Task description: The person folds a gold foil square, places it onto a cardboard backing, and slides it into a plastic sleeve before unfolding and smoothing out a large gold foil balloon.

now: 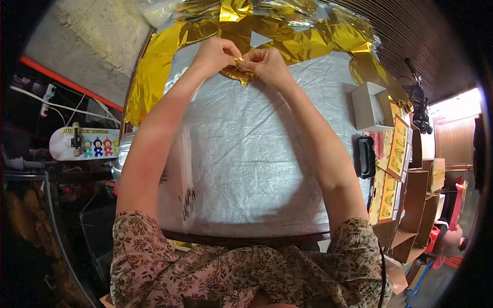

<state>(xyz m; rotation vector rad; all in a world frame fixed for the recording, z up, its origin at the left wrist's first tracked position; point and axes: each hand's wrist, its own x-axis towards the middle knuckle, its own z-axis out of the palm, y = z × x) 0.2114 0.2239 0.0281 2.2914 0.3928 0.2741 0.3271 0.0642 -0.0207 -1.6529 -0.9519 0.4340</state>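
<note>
A small crumpled piece of gold foil (239,79) is sitting between the person's two hands, towards the far side of a wrinkled silver cover (246,169). The left hand (216,54) is pinching it from one side, and the right hand (268,66) is gripping it from the other, thumb and fingers closing on it (the exact contact points are partly hiding behind the fingers). Larger gold sheets (158,57) are lying along the left and far edges. At the right, a pale open box (362,112) is standing near a black tray (361,157). Blurred clear plastic (181,161) is showing beside the left forearm, and a skateboard (63,146) is resting farther left.
</note>
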